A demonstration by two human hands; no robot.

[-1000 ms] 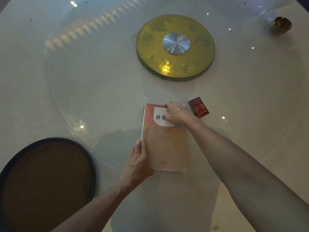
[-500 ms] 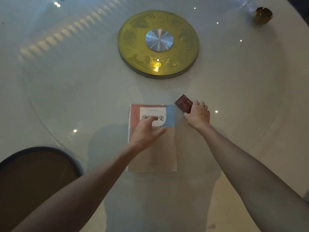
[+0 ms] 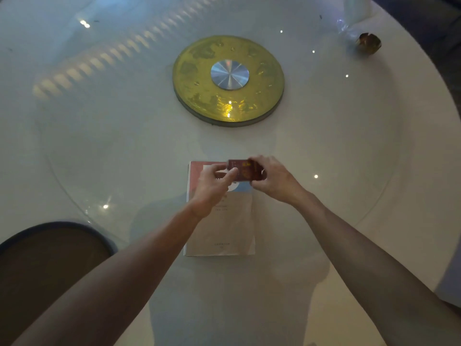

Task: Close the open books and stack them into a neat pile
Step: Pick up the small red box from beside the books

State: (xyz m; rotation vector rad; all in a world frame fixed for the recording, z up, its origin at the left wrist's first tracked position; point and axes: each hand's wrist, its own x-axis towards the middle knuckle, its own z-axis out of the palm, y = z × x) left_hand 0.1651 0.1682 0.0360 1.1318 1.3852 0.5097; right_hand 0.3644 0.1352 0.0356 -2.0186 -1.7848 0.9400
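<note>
Holding a small red book [image 3: 243,170] between both hands, lifted above the far end of a bigger closed book [image 3: 219,221]. Left hand [image 3: 214,184] pinching the red book's left edge with thumb and fingers closed on it; right hand [image 3: 273,179] wrapped around its right edge, fingers curled over the top. Red book blurred, its gold cover marking only just made out, and whether fully shut cannot be told. Below the hands, the bigger book lying flat and closed on the table [image 3: 99,146], cover up, pinkish band and pale panel at the far end, plain beige toward the near end, spine along the left. Both forearms reaching in from the near edge, the left crossing the book's near left corner. Farther out, a round yellow disc [image 3: 199,96] with a shiny metal hub [image 3: 229,74] at the middle of the table, well apart from the books. At the near left, a dark round stool [image 3: 50,265] tucked beside the table edge. Far right, a small brown object [image 3: 368,43] near the rim, beside something clear and crinkled [image 3: 345,29].
</note>
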